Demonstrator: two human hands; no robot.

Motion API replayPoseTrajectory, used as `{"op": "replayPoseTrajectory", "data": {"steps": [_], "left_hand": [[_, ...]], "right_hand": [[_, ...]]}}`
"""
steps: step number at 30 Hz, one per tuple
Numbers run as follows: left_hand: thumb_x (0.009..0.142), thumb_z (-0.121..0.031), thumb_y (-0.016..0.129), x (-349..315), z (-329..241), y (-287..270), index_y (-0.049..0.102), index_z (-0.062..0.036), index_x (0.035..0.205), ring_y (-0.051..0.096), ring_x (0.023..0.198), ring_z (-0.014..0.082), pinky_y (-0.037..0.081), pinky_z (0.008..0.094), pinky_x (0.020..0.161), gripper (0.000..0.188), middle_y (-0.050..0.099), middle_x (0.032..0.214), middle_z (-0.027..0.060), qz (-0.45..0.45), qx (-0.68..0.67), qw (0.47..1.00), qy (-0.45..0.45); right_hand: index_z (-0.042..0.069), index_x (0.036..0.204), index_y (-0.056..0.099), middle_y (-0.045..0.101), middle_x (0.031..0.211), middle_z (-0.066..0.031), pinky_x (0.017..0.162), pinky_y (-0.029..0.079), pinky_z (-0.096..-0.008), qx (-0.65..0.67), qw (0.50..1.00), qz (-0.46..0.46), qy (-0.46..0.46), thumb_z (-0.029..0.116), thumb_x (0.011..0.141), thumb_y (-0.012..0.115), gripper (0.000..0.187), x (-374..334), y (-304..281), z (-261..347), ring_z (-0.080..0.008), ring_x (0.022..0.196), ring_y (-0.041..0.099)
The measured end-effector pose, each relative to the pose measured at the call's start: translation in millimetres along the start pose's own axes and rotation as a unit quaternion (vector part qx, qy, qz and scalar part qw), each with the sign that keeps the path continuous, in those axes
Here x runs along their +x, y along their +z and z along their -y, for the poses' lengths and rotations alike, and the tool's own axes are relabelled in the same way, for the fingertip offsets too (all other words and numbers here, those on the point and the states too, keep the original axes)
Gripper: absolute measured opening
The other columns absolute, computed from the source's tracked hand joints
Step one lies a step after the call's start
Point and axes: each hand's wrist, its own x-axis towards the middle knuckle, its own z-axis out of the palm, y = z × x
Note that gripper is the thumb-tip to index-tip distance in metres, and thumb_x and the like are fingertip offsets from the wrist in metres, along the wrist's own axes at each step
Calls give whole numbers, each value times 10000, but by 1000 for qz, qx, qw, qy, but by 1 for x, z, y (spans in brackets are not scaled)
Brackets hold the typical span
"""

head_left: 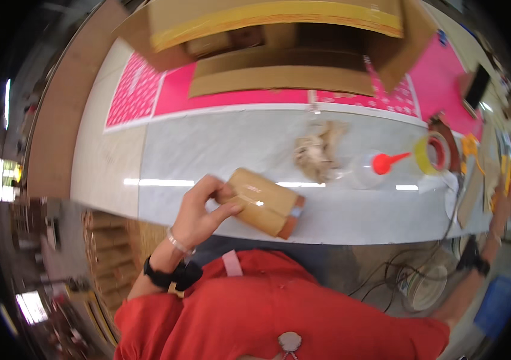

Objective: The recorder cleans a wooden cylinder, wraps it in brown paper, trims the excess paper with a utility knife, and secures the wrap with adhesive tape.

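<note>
My left hand [204, 207] grips one end of a small package wrapped in brown paper [261, 201], thumb on the near side. The package is tilted above the table's front edge, and a reddish-brown end with a pale bluish patch sticks out of the wrapping. At the far right my right hand [501, 199] reaches among yellow tools and strips [471, 147]. Its fingers are small and blurred there, so what they touch is not clear.
An open cardboard box [279, 78] stands at the back on a pink printed sheet [174, 96]. Crumpled brown paper [320, 150], a clear bottle with a red nozzle [366, 171] and a yellow tape roll [431, 153] sit mid-table. A bucket [423, 288] and cables are below.
</note>
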Motion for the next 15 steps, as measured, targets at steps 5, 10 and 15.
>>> {"op": "replayPoseTrajectory", "data": {"steps": [5, 10, 15], "left_hand": [[730, -52, 769, 6, 10, 3, 549, -35, 856, 497, 807, 142, 441, 279, 738, 254, 509, 887, 35, -10, -7, 995, 101], [725, -66, 775, -5, 26, 0, 552, -39, 851, 494, 819, 160, 441, 274, 724, 257, 490, 929, 47, -55, -4, 988, 144], [724, -84, 777, -3, 26, 2, 561, -33, 834, 510, 811, 172, 456, 285, 721, 247, 490, 940, 67, -47, -9, 984, 173]], "right_hand": [[70, 1358, 468, 613, 897, -19, 458, 368, -176, 160, 948, 187, -200, 195, 957, 514, 422, -139, -54, 237, -32, 541, 465], [37, 1200, 602, 660, 1081, -167, 759, 506, -310, 186, 748, 463, -437, 59, 838, 627, 363, -247, 5, 404, -262, 888, 674], [53, 1197, 612, 682, 975, -153, 725, 517, -310, 207, 691, 532, -443, 112, 849, 643, 355, -272, 54, 426, -251, 830, 684]]}}
